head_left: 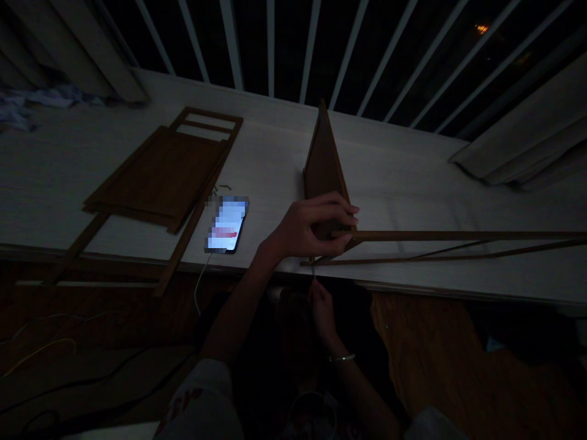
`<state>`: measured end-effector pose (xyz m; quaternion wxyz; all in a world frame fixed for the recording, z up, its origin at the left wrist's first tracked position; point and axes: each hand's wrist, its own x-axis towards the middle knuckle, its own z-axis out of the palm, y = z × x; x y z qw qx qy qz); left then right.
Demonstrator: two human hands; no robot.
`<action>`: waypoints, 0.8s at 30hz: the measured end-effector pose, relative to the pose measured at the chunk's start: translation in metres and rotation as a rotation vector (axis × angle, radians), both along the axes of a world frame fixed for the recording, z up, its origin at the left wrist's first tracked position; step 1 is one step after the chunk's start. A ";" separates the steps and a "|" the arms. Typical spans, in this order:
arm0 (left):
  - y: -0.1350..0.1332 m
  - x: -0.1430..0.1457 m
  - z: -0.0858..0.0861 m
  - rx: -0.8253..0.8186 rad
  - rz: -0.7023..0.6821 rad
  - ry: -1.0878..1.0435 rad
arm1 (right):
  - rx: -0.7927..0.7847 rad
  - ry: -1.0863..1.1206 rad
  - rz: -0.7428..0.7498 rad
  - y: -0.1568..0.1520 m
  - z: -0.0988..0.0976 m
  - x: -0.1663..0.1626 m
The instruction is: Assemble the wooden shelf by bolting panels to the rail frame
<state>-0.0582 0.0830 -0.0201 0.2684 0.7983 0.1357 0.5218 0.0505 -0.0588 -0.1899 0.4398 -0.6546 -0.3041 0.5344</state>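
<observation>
My left hand (312, 229) is closed around the near corner of a dark wooden panel (323, 165) that stands on edge on a pale ledge (413, 183). A long wooden frame of thin rails (458, 235) meets that corner and runs off to the right. Below the ledge edge, my right hand (321, 305), with a bracelet on the wrist, pinches a thin metal tool (314, 272) that points up at the joint. The scene is very dark.
Flat wooden panels and a frame (160, 177) lie on the ledge at left, with small screws (222, 188) beside them. A lit phone (227, 225) with a cable lies near the edge. White railing bars (270, 43) stand behind. Cables (41, 348) cross the wooden floor.
</observation>
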 end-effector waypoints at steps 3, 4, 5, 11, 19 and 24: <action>0.000 0.000 0.001 -0.002 0.000 -0.004 | 0.026 -0.080 0.018 0.000 0.007 -0.001; 0.000 0.000 0.001 -0.002 -0.002 -0.006 | 0.035 -0.108 0.022 0.000 0.008 -0.002; 0.000 0.000 0.001 -0.003 -0.004 -0.008 | 0.042 -0.131 0.027 0.000 0.010 -0.003; 0.001 0.000 -0.001 -0.013 -0.016 -0.007 | 0.074 -0.177 0.010 -0.001 0.008 -0.007; 0.000 0.001 0.001 0.005 -0.011 -0.023 | 0.083 -0.028 -0.036 -0.002 0.000 -0.008; 0.000 0.000 0.000 -0.003 -0.019 -0.018 | 0.051 0.062 -0.050 -0.001 -0.003 -0.009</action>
